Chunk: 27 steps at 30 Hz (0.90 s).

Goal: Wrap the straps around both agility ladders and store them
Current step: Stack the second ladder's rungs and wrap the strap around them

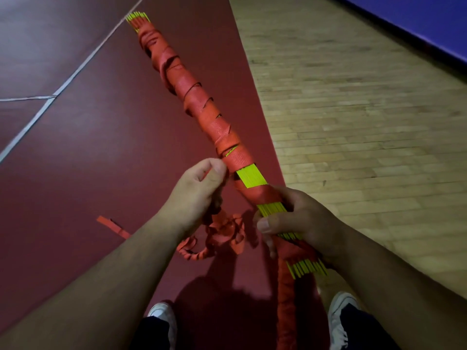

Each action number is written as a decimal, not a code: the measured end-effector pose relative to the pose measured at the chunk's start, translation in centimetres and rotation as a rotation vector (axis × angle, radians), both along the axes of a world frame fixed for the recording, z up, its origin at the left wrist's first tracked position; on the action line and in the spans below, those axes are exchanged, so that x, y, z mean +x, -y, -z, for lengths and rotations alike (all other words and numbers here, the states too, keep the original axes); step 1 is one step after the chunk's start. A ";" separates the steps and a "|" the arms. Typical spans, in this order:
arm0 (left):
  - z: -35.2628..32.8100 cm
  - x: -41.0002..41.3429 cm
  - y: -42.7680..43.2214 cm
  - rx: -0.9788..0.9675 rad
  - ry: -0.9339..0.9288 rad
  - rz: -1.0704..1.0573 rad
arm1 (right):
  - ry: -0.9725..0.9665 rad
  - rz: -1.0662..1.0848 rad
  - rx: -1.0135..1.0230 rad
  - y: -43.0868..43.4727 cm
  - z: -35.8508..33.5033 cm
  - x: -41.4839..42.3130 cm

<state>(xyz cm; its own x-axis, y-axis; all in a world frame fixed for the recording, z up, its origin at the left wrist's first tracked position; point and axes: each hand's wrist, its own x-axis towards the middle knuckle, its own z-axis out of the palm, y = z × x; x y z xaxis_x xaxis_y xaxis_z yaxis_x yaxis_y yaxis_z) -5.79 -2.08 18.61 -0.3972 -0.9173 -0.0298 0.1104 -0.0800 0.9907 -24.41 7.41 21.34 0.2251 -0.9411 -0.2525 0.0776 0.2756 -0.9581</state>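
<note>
Orange strap [192,97] spirals around most of the agility ladder [249,176], whose neon-yellow rungs are gathered into one long bundle. We hold that bundle slanted, its far end pointing up and to the left, its near end low by our right side. Yellow shows at both ends and in two bare gaps near our hands.

Our right hand [303,221] is clenched around the bundle near its lower end, thumb laid across the yellow rungs. Our left hand [197,188] pinches the strap just beside the bundle, right below the last wound turn. From that hand the loose length [222,233] hangs in tangled loops between our forearms. Whether its flat end out to the left touches the floor, we cannot tell. More orange webbing hangs from the bundle below our right hand.

Under us lies a maroon floor [101,147] crossed by white lines [75,72], with wooden floor [353,122] to the right and a blue band [429,26] beyond. Our white shoes [161,317] show at the bottom edge.
</note>
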 end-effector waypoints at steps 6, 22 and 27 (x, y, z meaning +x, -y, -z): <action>0.2 0.7 0.2 -0.033 0.011 0.070 | 0.167 -0.152 0.134 -0.1 0.3 -0.2; 1.3 -1.7 -0.6 -0.082 0.305 -0.189 | -1.115 0.060 -0.067 -0.3 0.8 1.0; 0.0 0.9 0.9 0.017 0.275 0.067 | -0.851 0.087 -0.073 -0.1 -0.2 -0.6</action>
